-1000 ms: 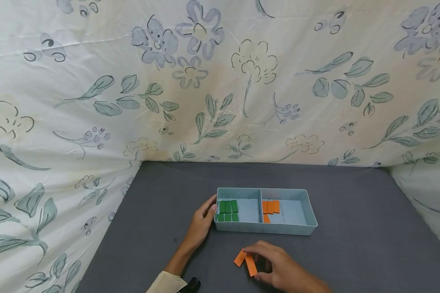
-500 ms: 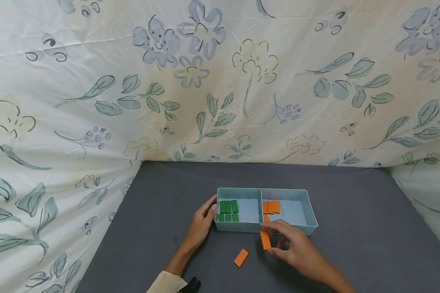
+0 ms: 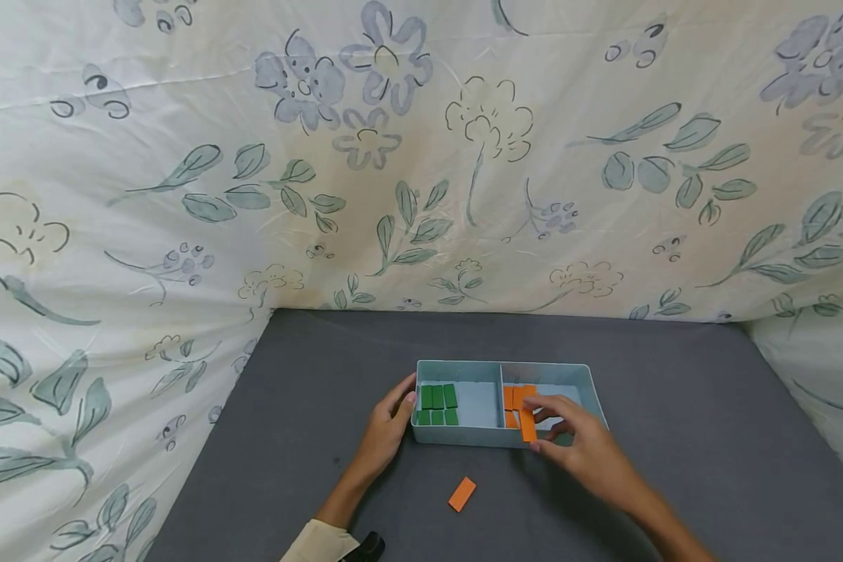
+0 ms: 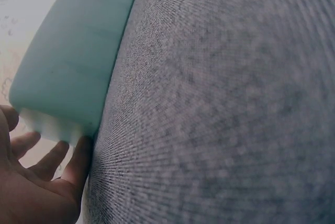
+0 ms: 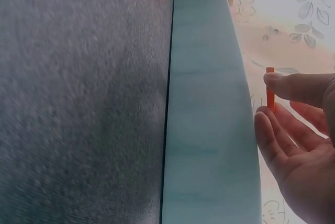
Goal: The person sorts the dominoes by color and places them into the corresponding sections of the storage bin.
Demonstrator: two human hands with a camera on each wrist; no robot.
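My right hand [image 3: 581, 441] pinches an orange block [image 3: 528, 426] between thumb and fingertips, above the front wall of a pale blue box [image 3: 534, 438]. In the right wrist view the pinched orange block [image 5: 270, 89] shows edge-on beyond the box wall [image 5: 212, 103]. My left hand [image 3: 382, 434] touches the left end of the box; in the left wrist view its extended fingertips [image 4: 82, 143] press against the end wall. Several green blocks [image 3: 438, 396] lie in two rows in the left compartment. Several orange blocks [image 3: 513, 397] lie in the right compartment, partly hidden by my right hand.
A single loose orange block [image 3: 462, 495] lies on the dark grey tabletop [image 3: 309, 375] in front of the box. A divider [image 3: 502, 394] splits the box in two. Flower-printed cloth [image 3: 421, 156] hangs behind and at both sides.
My right hand has lifted one of the two loose orange blocks off the table and carried it forward and right to the box. My left hand has stayed at the box's end.
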